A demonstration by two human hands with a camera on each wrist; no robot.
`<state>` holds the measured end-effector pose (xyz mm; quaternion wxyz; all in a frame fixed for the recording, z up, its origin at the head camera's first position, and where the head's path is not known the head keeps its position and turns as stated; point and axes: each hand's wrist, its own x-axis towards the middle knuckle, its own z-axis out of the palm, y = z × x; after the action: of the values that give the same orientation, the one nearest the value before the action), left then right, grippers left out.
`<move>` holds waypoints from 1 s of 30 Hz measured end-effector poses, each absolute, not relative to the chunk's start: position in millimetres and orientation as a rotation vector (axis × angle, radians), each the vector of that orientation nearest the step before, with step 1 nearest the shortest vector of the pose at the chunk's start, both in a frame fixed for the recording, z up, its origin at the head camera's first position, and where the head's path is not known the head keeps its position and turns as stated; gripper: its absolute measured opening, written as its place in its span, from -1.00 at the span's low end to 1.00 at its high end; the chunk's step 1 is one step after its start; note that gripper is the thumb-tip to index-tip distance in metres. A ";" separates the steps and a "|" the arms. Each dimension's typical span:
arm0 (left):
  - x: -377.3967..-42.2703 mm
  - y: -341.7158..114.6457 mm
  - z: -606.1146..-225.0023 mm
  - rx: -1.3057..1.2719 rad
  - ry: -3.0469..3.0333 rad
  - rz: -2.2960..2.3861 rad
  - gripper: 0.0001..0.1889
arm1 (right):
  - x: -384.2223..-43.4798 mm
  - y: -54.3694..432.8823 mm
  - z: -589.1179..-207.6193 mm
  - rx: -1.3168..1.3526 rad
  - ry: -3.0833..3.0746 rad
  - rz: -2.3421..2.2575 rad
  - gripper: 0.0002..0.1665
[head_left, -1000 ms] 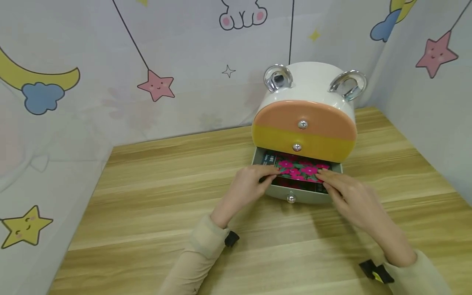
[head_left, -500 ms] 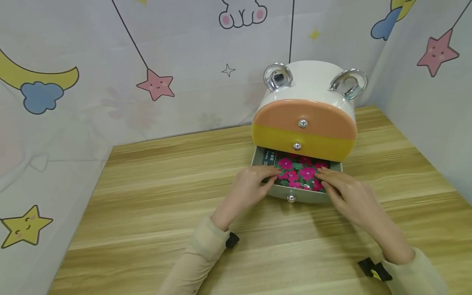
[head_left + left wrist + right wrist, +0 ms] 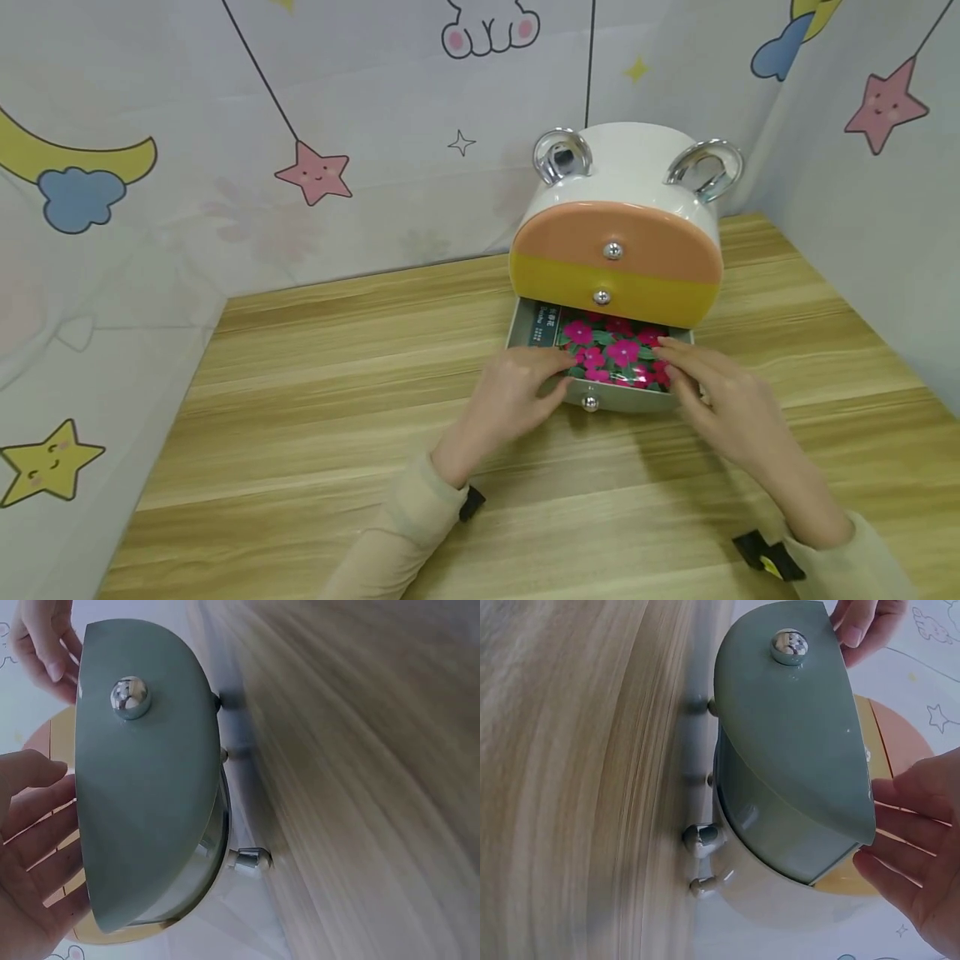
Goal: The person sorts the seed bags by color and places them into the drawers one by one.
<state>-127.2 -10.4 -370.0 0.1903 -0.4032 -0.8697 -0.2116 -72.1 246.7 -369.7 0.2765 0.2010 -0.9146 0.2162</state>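
Note:
A shiny flower-printed packet (image 3: 622,352), pink blooms with a dark lettered strip, lies flat in the pulled-out bottom drawer (image 3: 633,400). My left hand (image 3: 513,387) is at the drawer's left, fingers reaching over the rim by the packet. On the other side is my right hand (image 3: 723,404), its fingertips over the packet's right edge. Both thumbs stand apart from the fingers. The left wrist view has the loose fingers of the left hand (image 3: 34,847) behind the grey-green drawer front (image 3: 146,795). In the right wrist view the right hand (image 3: 922,832) looks similarly relaxed; fingertip contact is unclear.
The drawer belongs to a white rounded cabinet (image 3: 637,150) with silver ear-like rings (image 3: 705,171). Above it are an orange drawer (image 3: 570,233) and a yellow drawer (image 3: 555,279), both closed. It stands on a wooden table (image 3: 315,417) against a cartoon-printed backdrop (image 3: 390,83).
The packet has gone down from a tilted hold between both hands to lying flat in the drawer. Both hands have loosened from it and moved slightly apart.

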 end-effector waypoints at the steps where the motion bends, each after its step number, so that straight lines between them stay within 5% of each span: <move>1: -125.8 -10.4 -370.8 -1.140 -2.433 -0.577 -0.78 | -71.8 247.0 -369.1 0.527 -2.445 0.585 -0.60; 30: -101.5 -2.4 -374.8 -1.408 -2.168 -0.259 -0.75 | -93.6 259.1 -343.1 0.275 -2.015 0.808 -0.60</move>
<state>-101.5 -2.4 -374.8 0.2685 -0.5221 -0.8038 -0.0959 -93.6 259.1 -343.1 0.4589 0.1119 -0.8181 0.3282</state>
